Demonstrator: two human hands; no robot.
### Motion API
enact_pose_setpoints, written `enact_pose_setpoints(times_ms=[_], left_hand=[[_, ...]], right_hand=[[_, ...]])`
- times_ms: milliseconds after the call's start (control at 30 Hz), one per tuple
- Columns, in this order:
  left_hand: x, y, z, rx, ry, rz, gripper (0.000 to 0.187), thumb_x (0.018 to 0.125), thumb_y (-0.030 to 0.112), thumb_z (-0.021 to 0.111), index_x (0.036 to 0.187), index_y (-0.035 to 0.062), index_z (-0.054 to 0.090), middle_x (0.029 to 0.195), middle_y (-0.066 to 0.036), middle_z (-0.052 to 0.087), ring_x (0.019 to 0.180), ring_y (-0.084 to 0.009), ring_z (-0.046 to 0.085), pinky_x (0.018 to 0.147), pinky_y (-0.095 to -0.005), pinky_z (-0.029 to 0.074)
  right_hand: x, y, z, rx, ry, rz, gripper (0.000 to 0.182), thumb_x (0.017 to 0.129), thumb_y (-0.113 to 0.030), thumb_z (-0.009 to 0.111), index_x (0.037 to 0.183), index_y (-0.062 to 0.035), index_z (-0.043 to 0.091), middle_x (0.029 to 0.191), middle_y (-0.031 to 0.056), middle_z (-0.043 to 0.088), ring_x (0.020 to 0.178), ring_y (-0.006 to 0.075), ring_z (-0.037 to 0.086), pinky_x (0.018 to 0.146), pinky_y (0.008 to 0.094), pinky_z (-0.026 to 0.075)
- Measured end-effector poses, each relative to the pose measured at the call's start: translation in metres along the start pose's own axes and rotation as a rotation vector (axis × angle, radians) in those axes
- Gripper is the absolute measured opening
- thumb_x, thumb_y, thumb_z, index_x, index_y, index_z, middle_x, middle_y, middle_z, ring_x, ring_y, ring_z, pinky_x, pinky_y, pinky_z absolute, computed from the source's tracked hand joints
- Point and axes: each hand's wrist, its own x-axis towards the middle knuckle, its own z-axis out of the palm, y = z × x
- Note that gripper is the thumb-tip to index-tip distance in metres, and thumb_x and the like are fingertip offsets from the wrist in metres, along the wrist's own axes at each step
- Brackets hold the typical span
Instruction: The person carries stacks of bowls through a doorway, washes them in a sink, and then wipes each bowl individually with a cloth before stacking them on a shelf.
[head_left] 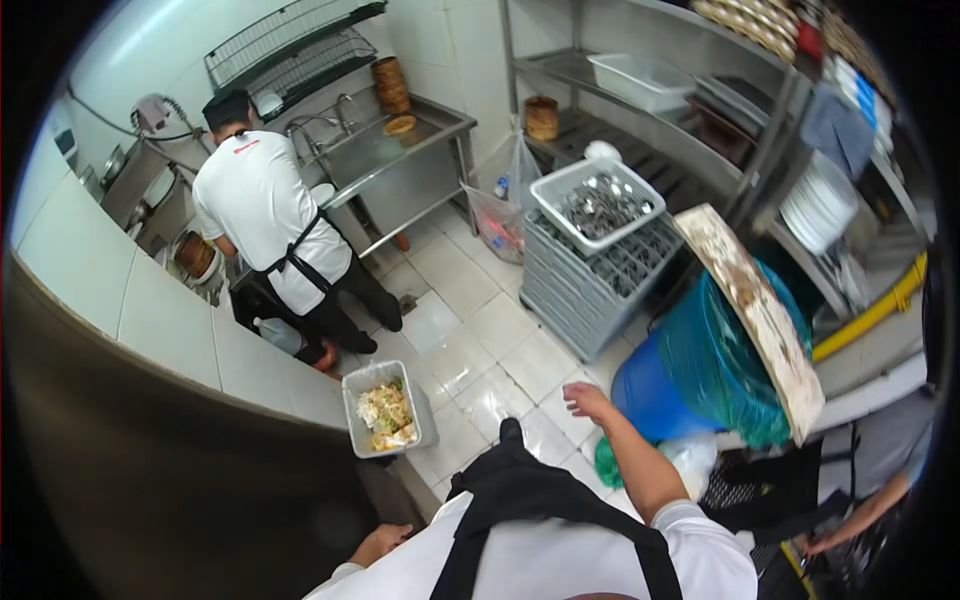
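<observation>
My right hand (588,402) reaches forward over the tiled floor, fingers loosely bent and apart, with nothing in it. It is nearest to the blue barrel (645,390), which has a green plastic liner and a stained board (755,315) across its top. Low on the left, my left hand (382,543) is beside the dark partition (230,470); its fingers are partly hidden and I see no object in it. A grey bin (424,412) holding food scraps (385,410) stands on the floor ahead of that hand.
A co-worker (265,205) in a white shirt stands by the metal sink (400,170). Stacked grey racks (570,285) carry a white tray (545,190) of cutlery. Metal shelves (570,70) line the right. Another person's arm (860,515) shows at lower right. The floor (470,345) looks wet.
</observation>
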Motion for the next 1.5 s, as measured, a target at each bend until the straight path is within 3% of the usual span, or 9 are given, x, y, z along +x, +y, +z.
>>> enact_pose_setpoints(times_ms=[33,100,133,233,267,600,1033,1300,1500], left_hand=[[-0.003,0.045,0.005,0.096,0.0,-0.048,0.053,0.088,0.039,0.069,0.124,0.003,0.058,0.104,-0.019,0.068,0.095,-0.0267,0.066,0.079,-0.0408,0.053],[-0.005,0.138,-0.008,1.58,0.114,0.884,0.039,0.075,0.024,0.074,0.107,0.0044,0.064,0.089,-0.018,0.068,0.082,-0.0325,0.067,0.071,-0.0439,0.054],[0.033,0.174,-0.021,1.598,0.195,1.063,0.034,0.062,0.017,0.072,0.093,0.0045,0.065,0.081,-0.018,0.066,0.075,-0.0372,0.065,0.07,-0.0452,0.053],[0.054,0.294,-0.038,0.6,0.139,1.153,0.025,0.083,0.026,0.065,0.083,0.0004,0.065,0.069,-0.01,0.063,0.057,-0.0218,0.06,0.054,-0.0364,0.048],[0.023,0.346,-0.026,0.334,0.216,0.762,0.029,0.083,0.019,0.068,0.106,0.0007,0.067,0.085,-0.015,0.07,0.074,-0.0242,0.066,0.069,-0.038,0.051],[-0.072,0.61,0.043,0.569,0.102,0.986,0.052,0.09,0.033,0.066,0.123,-0.0059,0.059,0.11,-0.02,0.068,0.103,-0.0277,0.065,0.089,-0.0359,0.05],[-0.057,0.588,-0.02,-0.163,0.28,0.48,0.037,0.091,0.024,0.066,0.117,-0.0021,0.062,0.089,-0.004,0.066,0.078,-0.0133,0.061,0.068,-0.028,0.049],[0.008,0.621,-0.024,-0.507,0.269,0.533,0.033,0.089,0.022,0.068,0.115,0.0022,0.064,0.088,-0.001,0.066,0.078,-0.0112,0.061,0.065,-0.0276,0.048],[0.006,0.741,-0.102,-0.411,0.59,0.879,0.033,0.093,0.021,0.064,0.116,-0.0033,0.062,0.092,-0.006,0.069,0.082,-0.0115,0.062,0.075,-0.0262,0.05]], right_hand=[[0.014,-0.014,-0.003,-0.065,-0.021,0.025,0.033,0.091,-0.028,0.061,0.121,-0.0137,0.06,0.103,0.0022,0.063,0.09,0.0183,0.062,0.071,0.0333,0.053],[0.031,-0.034,-0.012,-0.109,-0.042,0.064,0.034,0.092,-0.03,0.061,0.122,-0.0139,0.06,0.106,0.0029,0.063,0.092,0.0199,0.063,0.073,0.0359,0.053],[0.044,-0.037,-0.018,-0.148,-0.034,0.102,0.035,0.092,-0.031,0.061,0.122,-0.0136,0.06,0.107,0.0038,0.064,0.092,0.0211,0.063,0.073,0.0366,0.053],[0.081,-0.021,-0.051,-0.122,0.004,0.207,0.037,0.092,-0.031,0.062,0.123,-0.0124,0.059,0.111,0.0074,0.064,0.091,0.0247,0.063,0.073,0.0383,0.053],[0.087,-0.021,-0.06,-0.076,0.02,0.22,0.036,0.092,-0.031,0.061,0.123,-0.0123,0.059,0.111,0.0075,0.064,0.09,0.024,0.063,0.071,0.0383,0.053],[0.149,-0.115,-0.093,0.193,0.071,0.213,0.033,0.089,-0.028,0.065,0.119,-0.015,0.062,0.105,0.001,0.063,0.086,0.0143,0.059,0.074,0.0328,0.051],[0.412,-0.395,0.029,-0.479,-0.561,-0.298,0.04,0.095,-0.035,0.061,0.126,-0.0095,0.061,0.11,0.0049,0.065,0.091,0.015,0.06,0.074,0.0317,0.052],[0.468,-0.538,0.156,-0.582,-0.763,-0.666,0.037,0.095,-0.029,0.06,0.125,-0.0076,0.06,0.099,0.004,0.065,0.085,0.0144,0.058,0.073,0.0327,0.051],[0.502,-0.588,0.203,-0.661,-0.943,-0.236,0.041,0.094,-0.033,0.06,0.128,-0.0101,0.059,0.101,0.0022,0.064,0.089,0.0124,0.06,0.074,0.0304,0.051]])
